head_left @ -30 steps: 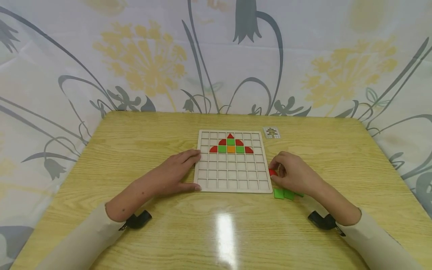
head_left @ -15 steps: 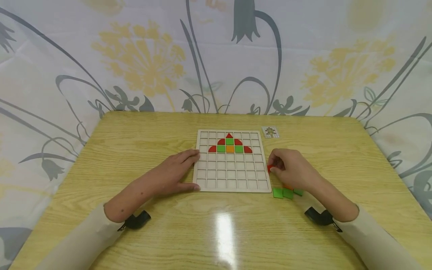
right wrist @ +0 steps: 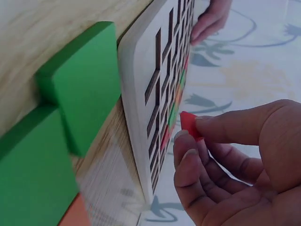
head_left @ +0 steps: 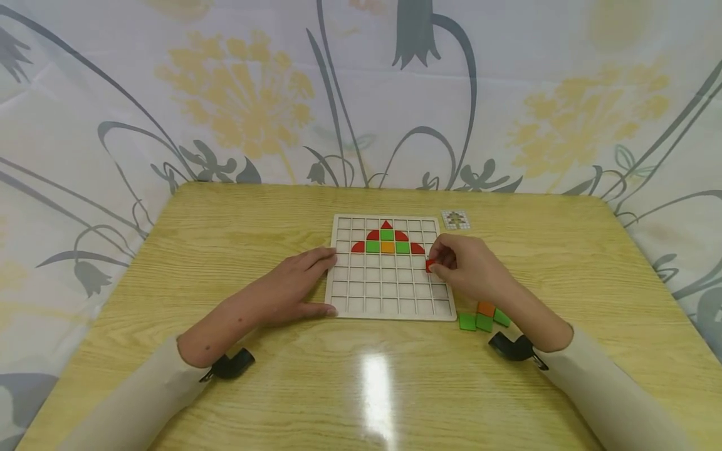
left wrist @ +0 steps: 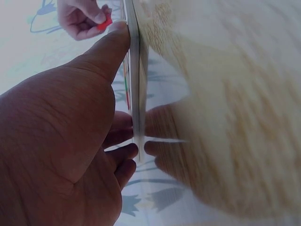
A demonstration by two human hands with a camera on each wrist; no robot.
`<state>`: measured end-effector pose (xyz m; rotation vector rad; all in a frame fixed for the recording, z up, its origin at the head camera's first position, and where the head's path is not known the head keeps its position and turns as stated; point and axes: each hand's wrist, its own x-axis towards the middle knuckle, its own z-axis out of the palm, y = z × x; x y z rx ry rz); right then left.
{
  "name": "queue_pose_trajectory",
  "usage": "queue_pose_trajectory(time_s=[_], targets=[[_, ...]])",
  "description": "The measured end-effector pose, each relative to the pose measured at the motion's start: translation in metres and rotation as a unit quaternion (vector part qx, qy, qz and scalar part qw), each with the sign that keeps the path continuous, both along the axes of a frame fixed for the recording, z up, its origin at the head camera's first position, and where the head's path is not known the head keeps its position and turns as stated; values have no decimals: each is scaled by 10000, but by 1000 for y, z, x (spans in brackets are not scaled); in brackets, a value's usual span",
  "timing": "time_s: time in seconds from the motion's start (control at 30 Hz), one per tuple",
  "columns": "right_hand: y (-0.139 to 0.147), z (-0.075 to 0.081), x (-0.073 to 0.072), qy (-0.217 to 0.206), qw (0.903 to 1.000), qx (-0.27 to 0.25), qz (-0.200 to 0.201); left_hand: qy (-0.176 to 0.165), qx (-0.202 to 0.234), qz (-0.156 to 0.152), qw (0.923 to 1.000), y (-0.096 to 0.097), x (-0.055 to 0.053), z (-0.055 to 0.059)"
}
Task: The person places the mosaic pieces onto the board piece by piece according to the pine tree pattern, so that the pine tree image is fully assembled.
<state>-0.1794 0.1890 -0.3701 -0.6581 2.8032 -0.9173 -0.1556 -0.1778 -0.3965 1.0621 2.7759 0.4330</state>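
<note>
"What did the board (head_left: 389, 291) hold?"

"A red triangle (head_left: 386, 225) in its top row, pointing at its far edge; in the two rows below, four rounded red tiles (head_left: 373, 236), three green squares (head_left: 386, 235) and an orange square (head_left: 387, 247)."

"And the right hand (head_left: 470, 266)?"

"Its fingers pinched a red piece (head_left: 430, 267) above the board's right side, hiding too much to tell its direction or long axis."

"The left hand (head_left: 296, 285)?"

"Its relaxed, outstretched fingers touched the board's left edge. Loose tiles (head_left: 484, 322) lay beside the near right corner."
</note>
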Motion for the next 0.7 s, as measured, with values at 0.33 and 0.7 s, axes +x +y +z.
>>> queue_pose_trajectory(time_s=[0.33,0.7], targets=[[-21,-3,-17,-106,9996,-254,37,-11,-11,-4,10000,0,0,0],[-36,-9,-25,-151,9996,-236,78,-21,53,1,10000,0,0,-2]])
